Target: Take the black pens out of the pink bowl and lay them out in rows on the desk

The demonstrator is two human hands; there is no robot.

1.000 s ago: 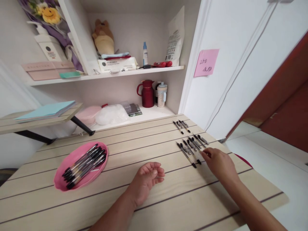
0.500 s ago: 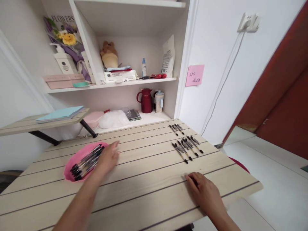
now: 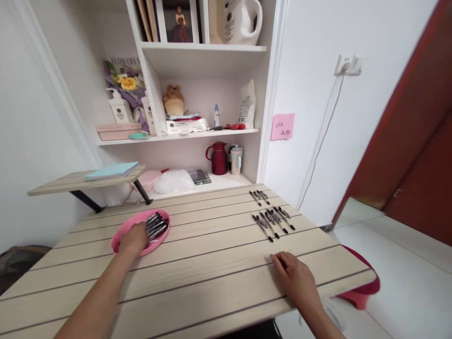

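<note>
A pink oval tray (image 3: 122,231) lies at the left of the wooden slatted table (image 3: 219,263) and holds several black pens (image 3: 157,223). My left hand (image 3: 134,239) is inside the tray, palm down on the pens; its fingers are curled out of sight. My right hand (image 3: 295,278) rests flat on the table near the front right, fingers stretched out, holding nothing. Beyond it, a row of several black pens (image 3: 272,220) lies on the table. A smaller group of pens (image 3: 259,195) lies farther back.
A white shelf unit stands behind the table with a red jug (image 3: 219,158), a cup (image 3: 236,159) and bags. A low side table (image 3: 88,181) with a blue book is at the left. A red stool (image 3: 363,285) stands by the table's right edge.
My left hand has gone from the tray's right rim down onto the pens in the tray. My right hand has stayed on the table. The view has pulled back and tilted up.
</note>
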